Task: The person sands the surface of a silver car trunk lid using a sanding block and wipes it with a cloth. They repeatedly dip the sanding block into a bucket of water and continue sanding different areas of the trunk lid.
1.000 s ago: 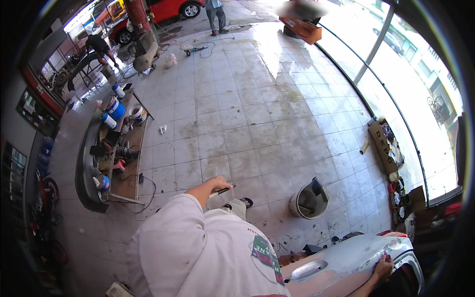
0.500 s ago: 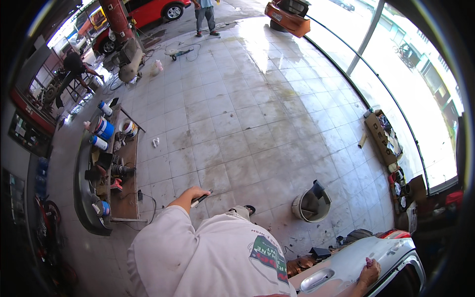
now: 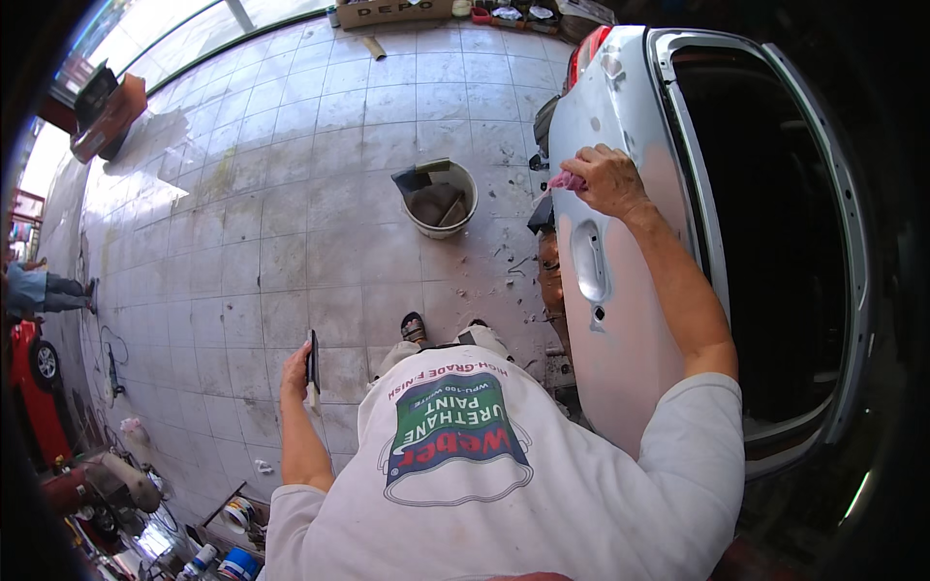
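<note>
My left hand (image 3: 295, 371) hangs low at my left side, fingers closed round a thin dark flat slab (image 3: 312, 358) with a pale lower end; its exact kind is unclear. Out ahead on the right, my right hand (image 3: 612, 182) is closed on a crumpled pink rag (image 3: 566, 181), near the edge of a car's body panel (image 3: 620, 320). Grey-white paint and large dull pinkish patches cover this panel. It has a handle recess (image 3: 589, 259) and a small dark hole below it. Whether the rag touches the panel, I cannot tell.
A pale bucket (image 3: 463, 218) holding dark flat pieces stands on the tiled floor. Beyond the panel are a red tail light (image 3: 587, 54) and a cardboard box (image 3: 395, 12). Debris lies beside the car. At far left are a person (image 3: 44, 289) and a red car (image 3: 29, 387).
My view has swung right, bringing the car panel and bucket further into sight. Both hands keep hold of their things; the right arm now shows reaching over the panel.
</note>
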`<move>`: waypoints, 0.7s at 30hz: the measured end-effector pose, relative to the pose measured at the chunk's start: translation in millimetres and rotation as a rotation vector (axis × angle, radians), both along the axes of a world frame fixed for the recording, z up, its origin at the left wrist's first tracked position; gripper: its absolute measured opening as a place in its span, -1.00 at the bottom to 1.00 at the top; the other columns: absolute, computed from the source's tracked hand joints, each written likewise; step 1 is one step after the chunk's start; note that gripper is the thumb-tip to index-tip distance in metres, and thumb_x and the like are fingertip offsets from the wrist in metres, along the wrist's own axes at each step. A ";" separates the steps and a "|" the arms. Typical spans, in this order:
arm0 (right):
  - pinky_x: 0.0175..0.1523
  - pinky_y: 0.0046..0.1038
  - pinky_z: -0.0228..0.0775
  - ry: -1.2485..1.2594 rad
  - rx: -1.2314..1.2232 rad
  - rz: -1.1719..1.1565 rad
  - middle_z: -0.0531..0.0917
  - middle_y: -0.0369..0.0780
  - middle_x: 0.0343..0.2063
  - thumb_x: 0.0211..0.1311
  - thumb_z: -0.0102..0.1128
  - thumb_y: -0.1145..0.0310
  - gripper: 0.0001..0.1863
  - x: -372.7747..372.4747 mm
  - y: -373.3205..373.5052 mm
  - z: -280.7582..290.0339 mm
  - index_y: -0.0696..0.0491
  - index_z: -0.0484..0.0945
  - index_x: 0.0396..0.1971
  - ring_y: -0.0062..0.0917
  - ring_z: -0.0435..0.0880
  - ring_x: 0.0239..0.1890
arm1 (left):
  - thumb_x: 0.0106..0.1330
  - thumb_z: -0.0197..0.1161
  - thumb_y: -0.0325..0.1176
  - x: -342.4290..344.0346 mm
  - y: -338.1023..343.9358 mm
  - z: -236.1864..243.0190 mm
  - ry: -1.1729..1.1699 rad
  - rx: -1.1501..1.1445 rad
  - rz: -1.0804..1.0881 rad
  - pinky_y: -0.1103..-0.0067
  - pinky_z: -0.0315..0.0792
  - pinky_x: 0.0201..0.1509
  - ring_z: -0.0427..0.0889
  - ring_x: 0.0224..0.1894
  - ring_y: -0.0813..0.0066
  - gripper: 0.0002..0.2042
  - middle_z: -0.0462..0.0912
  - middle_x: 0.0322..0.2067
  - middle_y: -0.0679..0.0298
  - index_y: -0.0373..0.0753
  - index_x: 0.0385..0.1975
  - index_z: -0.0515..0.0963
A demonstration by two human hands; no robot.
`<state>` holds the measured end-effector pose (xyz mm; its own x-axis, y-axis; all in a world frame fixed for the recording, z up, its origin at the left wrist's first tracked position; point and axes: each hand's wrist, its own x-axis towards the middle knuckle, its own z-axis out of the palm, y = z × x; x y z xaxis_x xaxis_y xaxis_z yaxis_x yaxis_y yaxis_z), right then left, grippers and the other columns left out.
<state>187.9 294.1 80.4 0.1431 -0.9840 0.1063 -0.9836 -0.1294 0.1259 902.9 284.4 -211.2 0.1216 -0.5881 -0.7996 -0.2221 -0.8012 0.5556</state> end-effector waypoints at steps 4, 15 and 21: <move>0.42 -0.04 0.38 0.088 -0.088 -0.208 0.70 -0.22 0.20 0.10 0.62 0.13 -0.47 -58.2 24.5 33.2 -0.25 0.72 0.13 -0.27 0.59 0.33 | 0.35 0.44 0.11 -109.1 -41.1 36.5 0.029 -0.034 -0.105 0.48 0.37 -0.34 0.49 -0.43 0.55 -0.60 0.62 -0.42 0.41 -0.16 -0.24 0.75; 0.45 0.03 0.31 -0.308 0.010 -0.032 0.73 0.07 0.05 -0.03 0.57 0.38 -0.65 -119.5 6.2 1.1 0.20 0.74 -0.22 0.11 0.59 0.26 | 0.43 0.30 0.29 -440.8 -86.9 61.9 0.924 -0.119 -0.078 0.49 0.59 0.07 0.71 -0.01 0.47 -0.37 0.78 -0.02 0.28 -0.18 0.15 0.71; 0.43 0.08 0.32 -0.245 0.006 0.101 0.76 0.00 -0.09 0.07 0.44 0.40 -0.70 -116.3 -3.9 -1.5 0.10 0.78 -0.15 0.04 0.67 0.11 | 0.42 0.27 0.33 -569.7 -49.8 117.0 0.690 -0.196 -0.153 0.41 0.54 0.04 0.68 -0.06 0.35 -0.41 0.72 -0.13 0.20 -0.18 -0.08 0.73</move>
<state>71.7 290.3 78.9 0.2119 -0.9667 0.1437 -0.9666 -0.2290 -0.1153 333.2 234.5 -94.2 -0.4663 -0.6984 -0.5429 0.1287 -0.6607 0.7395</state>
